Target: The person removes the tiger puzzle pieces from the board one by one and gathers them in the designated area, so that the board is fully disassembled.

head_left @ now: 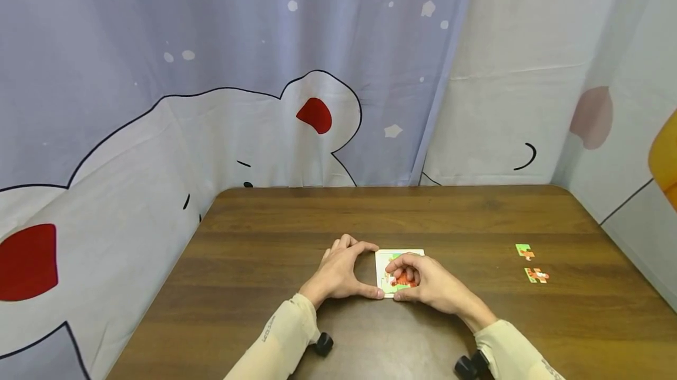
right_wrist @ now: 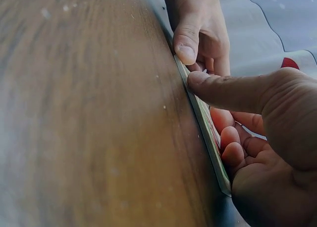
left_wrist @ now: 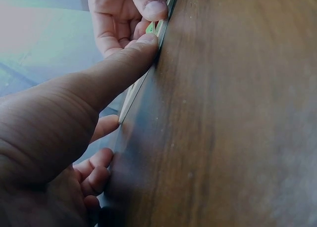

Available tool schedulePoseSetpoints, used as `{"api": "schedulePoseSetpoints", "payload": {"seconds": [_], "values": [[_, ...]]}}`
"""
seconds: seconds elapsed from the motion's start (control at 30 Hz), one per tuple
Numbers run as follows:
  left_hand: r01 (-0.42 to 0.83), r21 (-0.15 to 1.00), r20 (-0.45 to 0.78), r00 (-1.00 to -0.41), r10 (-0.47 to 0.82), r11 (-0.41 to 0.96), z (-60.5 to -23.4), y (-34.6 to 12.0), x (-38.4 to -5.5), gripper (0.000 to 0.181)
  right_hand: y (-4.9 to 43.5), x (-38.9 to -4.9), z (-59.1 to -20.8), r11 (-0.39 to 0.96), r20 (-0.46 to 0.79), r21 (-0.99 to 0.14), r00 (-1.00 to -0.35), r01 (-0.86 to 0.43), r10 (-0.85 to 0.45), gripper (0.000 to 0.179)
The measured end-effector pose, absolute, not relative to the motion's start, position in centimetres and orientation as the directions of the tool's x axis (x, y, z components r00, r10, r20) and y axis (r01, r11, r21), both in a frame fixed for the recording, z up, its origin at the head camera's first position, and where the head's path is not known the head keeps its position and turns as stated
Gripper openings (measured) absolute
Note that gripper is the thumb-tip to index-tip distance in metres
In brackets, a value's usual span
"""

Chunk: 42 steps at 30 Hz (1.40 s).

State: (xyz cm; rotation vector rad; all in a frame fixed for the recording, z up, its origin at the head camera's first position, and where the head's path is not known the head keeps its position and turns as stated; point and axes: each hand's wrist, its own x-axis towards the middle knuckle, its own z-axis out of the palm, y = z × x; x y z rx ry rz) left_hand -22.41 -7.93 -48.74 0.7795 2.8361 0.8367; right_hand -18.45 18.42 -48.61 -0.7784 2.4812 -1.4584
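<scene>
A small square jigsaw puzzle (head_left: 381,258) with a pale border lies on the table, green and orange pieces inside it. At its left side my left hand (head_left: 341,271) holds it, the index fingertip at the far corner and the thumb at the near corner. My right hand (head_left: 431,283) bends over the puzzle, hiding much of it; its thumb touches the near edge while the fingers curl above the pieces. In the left wrist view a green bit of a puzzle piece (left_wrist: 150,27) stands tilted beside both thumbs. Whether the right fingers pinch it cannot be told.
Two loose puzzle pieces lie to the right on the wooden table (head_left: 296,215), one green and orange (head_left: 523,249), the other mostly orange (head_left: 536,275). A printed curtain (head_left: 238,33) hangs behind the far edge and along the sides.
</scene>
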Motion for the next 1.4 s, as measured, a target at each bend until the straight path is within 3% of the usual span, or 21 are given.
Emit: {"api": "schedulePoseSetpoints", "payload": {"seconds": [0.47,1.4], "values": [[0.450,0.531,0.066,-0.867,0.494,0.718,-48.7,-7.9,-22.4,0.097,18.5,-18.4,-48.3,0.414,0.115,-0.838,-0.857,-0.355,-0.502,0.046],[0.450,0.545,0.065,-0.864,0.499,0.708,-48.9,-7.9,-22.5,0.097,20.1,-19.0,-47.2,0.319,0.138,-0.890,-0.859,-0.326,-0.493,0.041]]}}
